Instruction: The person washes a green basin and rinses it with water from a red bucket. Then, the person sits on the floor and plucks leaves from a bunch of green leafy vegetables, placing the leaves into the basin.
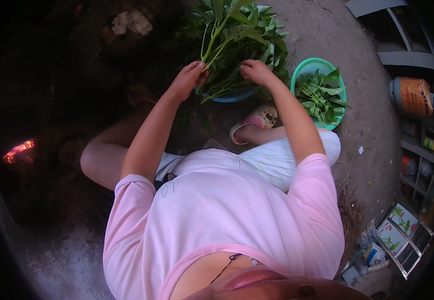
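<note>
In the head view my left hand (pixel 192 77) grips the lower stems of a bunch of leafy green shoots (pixel 215 39), whose broad leaves point away from me. My right hand (pixel 256 71) is bent among the leaves to the right of that bunch, and its fingertips are partly hidden. A large heap of leafy stems (pixel 273 48) lies under and beyond both hands, over a blue basin (pixel 233 98) of which only the near rim shows. To the right of my right forearm stands a green plastic basin (pixel 308 67) holding picked leaves and tender tips (pixel 322 95).
Embers (pixel 20 150) glow in the dark at far left. Crumpled pale material (pixel 132 23) lies at upper left. On the right are shelving (pixel 408 59), a blue container with an orange cover (pixel 414 95) and a metal frame with floral panels (pixel 400 228). Dry brushwood (pixel 348 202) lies beside me.
</note>
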`<state>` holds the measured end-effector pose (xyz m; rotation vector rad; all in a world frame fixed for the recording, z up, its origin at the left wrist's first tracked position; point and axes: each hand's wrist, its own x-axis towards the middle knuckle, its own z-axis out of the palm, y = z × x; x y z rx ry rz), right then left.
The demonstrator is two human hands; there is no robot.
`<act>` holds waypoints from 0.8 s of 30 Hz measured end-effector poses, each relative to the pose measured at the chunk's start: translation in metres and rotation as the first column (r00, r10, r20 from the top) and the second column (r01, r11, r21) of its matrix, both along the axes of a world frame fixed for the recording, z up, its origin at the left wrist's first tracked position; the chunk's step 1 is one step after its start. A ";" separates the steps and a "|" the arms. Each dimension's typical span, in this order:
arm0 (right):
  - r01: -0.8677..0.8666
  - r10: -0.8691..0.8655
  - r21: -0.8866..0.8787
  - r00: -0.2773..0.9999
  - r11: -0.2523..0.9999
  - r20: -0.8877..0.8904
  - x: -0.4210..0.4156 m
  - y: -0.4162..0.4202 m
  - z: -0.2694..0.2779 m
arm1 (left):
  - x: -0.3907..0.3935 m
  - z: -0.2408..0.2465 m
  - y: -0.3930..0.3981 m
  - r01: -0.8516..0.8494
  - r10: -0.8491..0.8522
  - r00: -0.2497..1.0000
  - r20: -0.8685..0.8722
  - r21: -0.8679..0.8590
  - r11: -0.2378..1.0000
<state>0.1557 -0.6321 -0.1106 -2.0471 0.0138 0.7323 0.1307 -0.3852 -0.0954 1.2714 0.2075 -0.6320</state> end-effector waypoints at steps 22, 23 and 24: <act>0.209 -0.447 0.586 0.844 0.783 0.297 -0.033 0.084 0.055 | -0.009 0.002 -0.011 0.071 -0.054 0.996 0.071 -0.269 0.960; 0.199 -0.434 0.535 0.827 0.821 0.358 -0.034 0.088 0.057 | -0.010 0.000 -0.012 0.058 -0.041 0.996 0.076 -0.241 0.969; 0.179 -0.419 0.582 0.854 0.793 0.308 -0.037 0.092 0.066 | -0.010 0.000 -0.014 0.029 -0.014 0.998 0.063 -0.250 0.968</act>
